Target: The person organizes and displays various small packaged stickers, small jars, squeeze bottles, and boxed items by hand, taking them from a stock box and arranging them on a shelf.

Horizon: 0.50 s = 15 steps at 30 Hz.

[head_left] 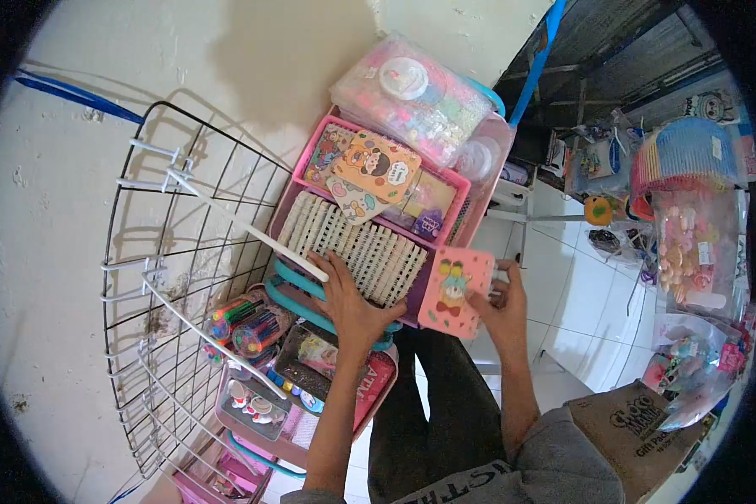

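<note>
My right hand (pixel 506 307) grips a pink booklet-like item (pixel 456 291) with a cartoon animal and a bow on it, fingers closed at its right edge. My left hand (pixel 350 301) lies with spread fingers on the lower edge of a row of cream, ridged pieces (pixel 353 244) in a purple-pink basket. Above that row sits a pink tray (pixel 458 179) bearing an orange cartoon-printed item (pixel 378 165) and a rounded one with a duck-like print (pixel 357 200).
A black wire rack (pixel 185 252) with white hooks stands at the left. Clear boxes of colorful pieces (pixel 412 101) are at the top. Pens (pixel 256 328) and a dark tray lie below. Bagged goods (pixel 687 252) hang at right, above a cardboard box (pixel 638 428).
</note>
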{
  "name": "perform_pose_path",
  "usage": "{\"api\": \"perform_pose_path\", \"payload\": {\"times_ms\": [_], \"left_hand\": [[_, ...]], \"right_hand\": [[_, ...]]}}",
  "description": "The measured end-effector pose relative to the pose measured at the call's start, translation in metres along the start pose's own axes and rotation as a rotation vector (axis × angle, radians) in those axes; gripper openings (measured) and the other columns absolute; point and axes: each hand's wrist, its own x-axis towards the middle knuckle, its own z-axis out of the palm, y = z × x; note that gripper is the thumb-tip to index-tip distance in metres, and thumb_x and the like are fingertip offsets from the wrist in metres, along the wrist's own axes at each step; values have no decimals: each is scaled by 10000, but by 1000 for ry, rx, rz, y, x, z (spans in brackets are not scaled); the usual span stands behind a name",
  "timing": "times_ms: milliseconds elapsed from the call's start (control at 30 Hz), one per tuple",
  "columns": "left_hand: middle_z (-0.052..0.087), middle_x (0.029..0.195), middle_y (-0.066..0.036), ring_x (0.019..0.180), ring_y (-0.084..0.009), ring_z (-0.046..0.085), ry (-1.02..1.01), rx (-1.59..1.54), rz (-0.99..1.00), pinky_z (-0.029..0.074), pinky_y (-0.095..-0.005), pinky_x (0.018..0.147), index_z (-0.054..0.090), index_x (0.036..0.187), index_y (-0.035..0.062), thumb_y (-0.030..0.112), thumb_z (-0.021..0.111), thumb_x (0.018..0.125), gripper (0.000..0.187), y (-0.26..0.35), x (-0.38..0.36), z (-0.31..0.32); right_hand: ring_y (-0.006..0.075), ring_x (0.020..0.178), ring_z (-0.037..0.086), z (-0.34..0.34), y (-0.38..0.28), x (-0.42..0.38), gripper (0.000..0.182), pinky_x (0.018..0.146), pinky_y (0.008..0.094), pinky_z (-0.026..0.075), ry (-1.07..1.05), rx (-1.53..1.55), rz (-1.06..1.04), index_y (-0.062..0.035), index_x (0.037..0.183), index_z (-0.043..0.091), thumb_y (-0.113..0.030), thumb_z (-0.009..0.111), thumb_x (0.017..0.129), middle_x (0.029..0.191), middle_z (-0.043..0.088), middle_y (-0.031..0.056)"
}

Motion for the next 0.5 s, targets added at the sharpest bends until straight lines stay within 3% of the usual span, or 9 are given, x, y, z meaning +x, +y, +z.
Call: {"api": "perform_pose_path", "payload": {"times_ms": [133, 200, 267, 500], "left_hand": [[-16, 1319, -307, 1241, -409, 16, 18, 44, 22, 107, -459, 996, 31, 1295, -30, 406, 757, 382, 1245, -3, 0, 3], [-33, 1321, -302, 1244, -402, 22, 12, 21, 21, 89, -488, 985, 37, 1289, -48, 399, 761, 373, 1250, -3, -1, 3], [-49, 1323, -297, 1246, -395, 28, 7, -2, 21, 70, -518, 974, 43, 1282, -66, 393, 765, 365, 1254, -5, 0, 4], [-34, 1316, -311, 1246, -398, -5, 64, 17, 86, 82, -490, 986, 36, 1281, -66, 401, 755, 387, 1239, -5, 1, 5]], "right_hand": [[183, 619, 605, 17, 17, -10, 499, 526, 242, 468, 26, -147, 22, -32, 1125, 320, -23, 571, 694, 752, 605, 124], [176, 575, 596, 28, 23, -5, 490, 502, 264, 458, 57, -277, -109, -42, 1123, 341, -31, 570, 690, 657, 583, 138], [189, 536, 581, 35, 15, -3, 474, 485, 303, 443, 60, -406, -31, -44, 1120, 357, -46, 565, 695, 615, 555, 151], [312, 513, 538, 43, 16, 4, 443, 499, 359, 424, 133, -440, -49, -33, 1119, 358, -73, 548, 721, 607, 537, 177]]}}
